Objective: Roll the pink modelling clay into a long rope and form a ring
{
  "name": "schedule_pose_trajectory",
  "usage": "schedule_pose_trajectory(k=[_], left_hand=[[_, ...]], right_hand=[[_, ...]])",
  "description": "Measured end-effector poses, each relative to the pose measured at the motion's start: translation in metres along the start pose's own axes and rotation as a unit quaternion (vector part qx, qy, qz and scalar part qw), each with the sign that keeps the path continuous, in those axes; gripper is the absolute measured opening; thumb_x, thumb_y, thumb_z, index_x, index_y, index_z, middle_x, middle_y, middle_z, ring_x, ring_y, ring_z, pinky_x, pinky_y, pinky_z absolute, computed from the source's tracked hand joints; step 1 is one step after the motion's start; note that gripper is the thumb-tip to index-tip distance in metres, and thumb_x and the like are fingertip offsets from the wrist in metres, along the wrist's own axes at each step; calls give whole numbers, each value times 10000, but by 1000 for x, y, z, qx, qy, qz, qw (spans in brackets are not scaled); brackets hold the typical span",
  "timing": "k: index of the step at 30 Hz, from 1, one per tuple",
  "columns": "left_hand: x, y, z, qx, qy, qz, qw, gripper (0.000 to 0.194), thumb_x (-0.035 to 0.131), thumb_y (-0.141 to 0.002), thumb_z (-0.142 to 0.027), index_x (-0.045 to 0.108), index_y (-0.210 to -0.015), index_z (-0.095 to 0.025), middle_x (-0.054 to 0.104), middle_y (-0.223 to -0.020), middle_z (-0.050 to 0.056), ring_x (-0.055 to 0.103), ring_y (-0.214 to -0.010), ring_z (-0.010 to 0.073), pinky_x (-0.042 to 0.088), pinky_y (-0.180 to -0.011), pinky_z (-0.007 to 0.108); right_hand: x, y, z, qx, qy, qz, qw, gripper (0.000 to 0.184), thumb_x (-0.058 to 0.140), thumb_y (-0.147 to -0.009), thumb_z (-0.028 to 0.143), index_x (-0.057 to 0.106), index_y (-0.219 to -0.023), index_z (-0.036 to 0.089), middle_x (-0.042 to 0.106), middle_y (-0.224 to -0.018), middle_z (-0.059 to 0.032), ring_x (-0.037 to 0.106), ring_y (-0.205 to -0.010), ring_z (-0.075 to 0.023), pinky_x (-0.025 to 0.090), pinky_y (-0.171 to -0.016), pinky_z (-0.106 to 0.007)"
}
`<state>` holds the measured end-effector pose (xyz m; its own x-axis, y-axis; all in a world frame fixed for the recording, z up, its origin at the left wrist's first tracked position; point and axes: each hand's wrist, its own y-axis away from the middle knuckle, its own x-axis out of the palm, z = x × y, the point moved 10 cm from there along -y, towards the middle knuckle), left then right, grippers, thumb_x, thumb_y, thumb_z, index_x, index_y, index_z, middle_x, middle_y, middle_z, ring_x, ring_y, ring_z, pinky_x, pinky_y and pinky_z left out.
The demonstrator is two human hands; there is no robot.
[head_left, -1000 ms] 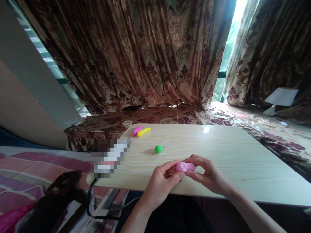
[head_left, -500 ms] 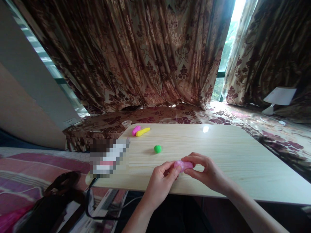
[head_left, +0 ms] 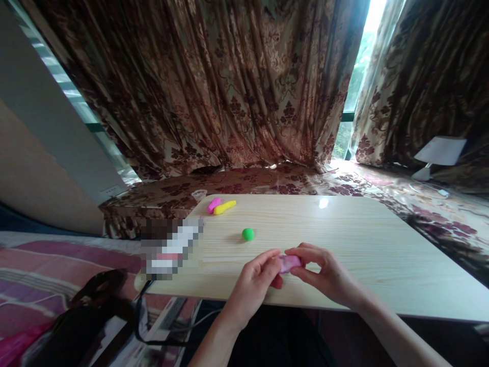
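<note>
Both hands meet over the near edge of a pale wooden table (head_left: pixel 362 239). My left hand (head_left: pixel 254 285) and my right hand (head_left: pixel 328 275) pinch a small pink lump of clay (head_left: pixel 289 262) between fingertips, each from its own side. The lump is mostly covered by my fingers. Farther back on the table lies a small green clay ball (head_left: pixel 248 234). At the far left corner lie a pink clay roll (head_left: pixel 214 205) and a yellow clay roll (head_left: pixel 225 207), side by side.
A blurred flat object (head_left: pixel 171 244) lies on the table's left end. A small clear cup (head_left: pixel 199 194) stands by the far left corner. A dark bag (head_left: pixel 84 316) and cables sit lower left. Patterned curtains (head_left: pixel 214 81) hang behind; a white lamp (head_left: pixel 439 153) stands far right.
The pink lump has been squeezed shorter between my fingers, and my left fingers have closed farther over it. Nothing else on the table has moved.
</note>
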<state>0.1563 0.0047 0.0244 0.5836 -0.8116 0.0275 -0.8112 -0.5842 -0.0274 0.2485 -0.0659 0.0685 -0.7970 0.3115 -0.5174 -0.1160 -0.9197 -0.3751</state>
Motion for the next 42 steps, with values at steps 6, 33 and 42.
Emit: schedule_pose_trajectory(k=[6, 33, 42], left_hand=[[-4, 6, -11, 27, -9, -18, 999, 339, 659, -766, -280, 633, -1085, -168, 680, -1025, 60, 603, -961, 206, 462, -846, 288], [-7, 7, -33, 98, -119, -33, 988, 336, 644, -779, -307, 648, -1099, -205, 657, -1061, 54, 602, -953, 200, 462, -851, 277], [-1, 5, -28, 75, -122, -7, 990, 315, 573, -833, -321, 642, -1112, -191, 680, -989, 53, 606, -920, 201, 455, -842, 288]], right_hand=[[-1, 0, 2, 8, 3, -4, 1000, 205, 566, -873, 280, 645, -1048, 208, 603, -801, -15, 564, -746, -143, 436, -674, -260], [0, -2, -1, 36, -33, 3, 999, 251, 534, -885, 367, 667, -990, 183, 650, -814, -24, 569, -767, -155, 449, -684, -254], [0, -2, 2, 19, -6, -7, 1000, 205, 553, -872, 347, 659, -940, 185, 627, -798, -24, 566, -751, -154, 447, -687, -261]])
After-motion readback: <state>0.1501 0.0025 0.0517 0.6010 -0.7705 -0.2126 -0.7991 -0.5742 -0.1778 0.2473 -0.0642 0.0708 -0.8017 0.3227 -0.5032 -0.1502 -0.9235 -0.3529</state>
